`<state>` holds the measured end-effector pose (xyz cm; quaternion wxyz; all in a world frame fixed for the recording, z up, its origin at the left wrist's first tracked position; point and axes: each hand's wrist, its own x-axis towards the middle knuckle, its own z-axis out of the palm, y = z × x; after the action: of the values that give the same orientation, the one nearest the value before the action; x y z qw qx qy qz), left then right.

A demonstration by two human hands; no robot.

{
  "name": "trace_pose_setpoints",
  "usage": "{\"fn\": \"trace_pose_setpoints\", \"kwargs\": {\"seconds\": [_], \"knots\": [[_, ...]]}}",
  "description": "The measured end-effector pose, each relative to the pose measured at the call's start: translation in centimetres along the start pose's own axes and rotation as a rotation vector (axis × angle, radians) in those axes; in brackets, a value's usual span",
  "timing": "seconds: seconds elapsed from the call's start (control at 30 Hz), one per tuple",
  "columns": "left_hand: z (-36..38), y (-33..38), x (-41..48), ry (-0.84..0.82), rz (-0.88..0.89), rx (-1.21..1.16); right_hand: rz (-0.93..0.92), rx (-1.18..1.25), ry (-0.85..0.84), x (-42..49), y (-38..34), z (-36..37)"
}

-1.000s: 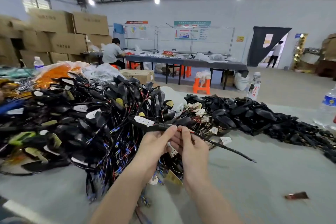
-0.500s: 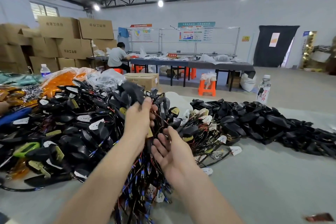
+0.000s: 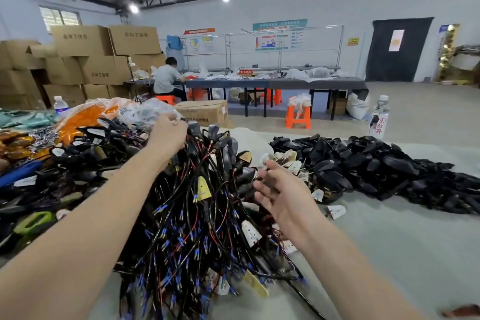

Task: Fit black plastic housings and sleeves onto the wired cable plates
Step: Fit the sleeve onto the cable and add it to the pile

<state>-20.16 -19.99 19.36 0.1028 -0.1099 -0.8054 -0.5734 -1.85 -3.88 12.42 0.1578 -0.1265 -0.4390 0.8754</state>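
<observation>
Work table [image 3: 389, 247]: a wide grey top that carries both stockpiles side by side, so either one is an arm's reach from the person.

Cardboard boxes [image 3: 104, 60]: stacked along the far left wall, well apart from the job. I take them for stock.

Cable heap [image 3: 187, 215]: a tall tangle of black and red wires with blue tips, with pale plates and black ends mixed through it. It sits straight in front of the person. The task's cable plates lie here, banked up close so both hands can get in.

Housing pile [image 3: 363, 163]: black plastic shells in a long drift to the right of the cables, meeting them at the near end. I judge they are kept to one side so bare parts don't get lost among wired ones.

Orange bag [image 3: 85, 117]: in clear wrapping behind the heap on the left, set at the back.

Left hand [image 3: 168, 135]: stretched out on top of the heap, its back towards me. The fingers go over the far side, so I cannot tell whether they grasp a wire or only rest there.

Right hand [image 3: 283, 195]: released, palm turned up and inward, fingers spread. It hovers just beside the heap's right flank with nothing in it, and looks ready to take the next piece.

Bottle [image 3: 379, 117]: upright beyond the housings, out of the way.

Loose plate [image 3: 336, 212]: small and white, flat on the grey top just beside the housings, apart from both hands.
</observation>
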Motion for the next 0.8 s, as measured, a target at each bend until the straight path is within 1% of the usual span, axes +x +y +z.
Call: {"fn": "trace_pose_setpoints", "kwargs": {"seconds": [0.17,0.33,0.43,0.5,0.63,0.7,0.8], "knots": [[4.2,-1.2,-4.6,-0.176,0.153,0.201,-0.027,-0.101,0.123,0.7,-0.1,-5.3],[9.7,-2.7,-8.3,-0.468,0.271,0.337,-0.058,-0.107,0.254,1.2,-1.1,-10.2],[13.0,-3.7,-9.9,-0.581,0.308,0.444,-0.059,-0.105,0.302,1.0,-1.6,-12.3],[15.2,-4.1,-10.7,-0.606,0.386,0.586,-0.054,-0.1,0.326,0.9,-1.9,-13.6],[18.8,-4.8,-12.6,-0.606,0.626,1.011,-0.057,-0.084,0.37,0.6,-2.7,-16.0],[20.2,-5.1,-13.2,-0.623,0.646,1.171,-0.056,-0.085,0.385,0.5,-3.1,-17.0],[21.6,-5.7,-13.8,-0.631,0.604,1.222,-0.054,-0.078,0.389,0.5,-3.6,-18.4]]}}
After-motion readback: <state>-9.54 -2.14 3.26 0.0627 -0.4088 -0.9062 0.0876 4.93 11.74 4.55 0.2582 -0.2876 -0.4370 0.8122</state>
